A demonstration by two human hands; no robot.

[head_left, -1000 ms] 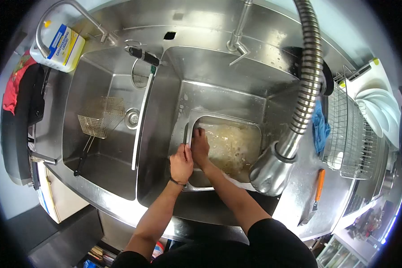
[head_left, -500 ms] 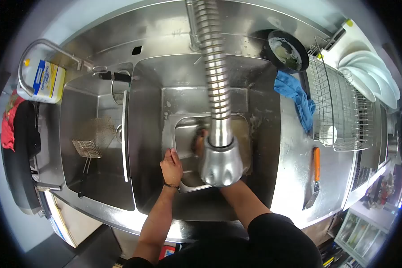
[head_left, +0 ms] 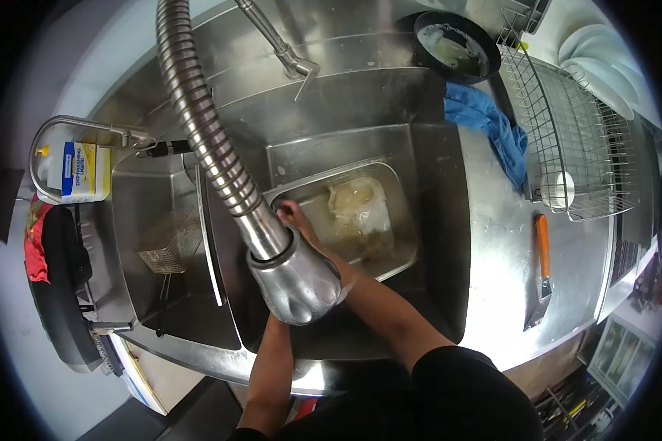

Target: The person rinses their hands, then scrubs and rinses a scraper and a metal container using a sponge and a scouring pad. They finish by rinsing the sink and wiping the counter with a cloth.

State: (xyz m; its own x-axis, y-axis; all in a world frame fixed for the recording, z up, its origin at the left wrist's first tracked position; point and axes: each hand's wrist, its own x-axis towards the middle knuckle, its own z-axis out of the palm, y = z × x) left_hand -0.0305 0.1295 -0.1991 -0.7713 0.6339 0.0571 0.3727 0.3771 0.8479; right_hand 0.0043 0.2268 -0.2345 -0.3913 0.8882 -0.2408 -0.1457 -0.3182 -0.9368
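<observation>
A rectangular steel pan point(head_left: 407, 259) with cloudy water lies in the large sink basin. In the water rests a crumpled, whitish, cloth-like thing point(head_left: 362, 209). My right hand point(head_left: 294, 214) is at the pan's upper left corner, inside the rim, with its fingers curled; what they hold, if anything, I cannot make out. The spray head point(head_left: 294, 283) of the coiled faucet hangs in front of my left hand and hides it. Only my left forearm shows below, close to the pan's left side.
Left, the smaller basin holds a wire fry basket point(head_left: 165, 253); a dishwashing liquid jug point(head_left: 77, 173) stands behind. Right are a black frying pan point(head_left: 456, 48), a blue cloth point(head_left: 485, 128), a wire dish rack point(head_left: 581, 147), white plates point(head_left: 603, 66) and an orange-handled scraper point(head_left: 542, 246).
My right hand has moved from the pan's middle to its upper left corner. The pan has turned slightly. The view has shifted, so the spray head appears further left and covers my left hand.
</observation>
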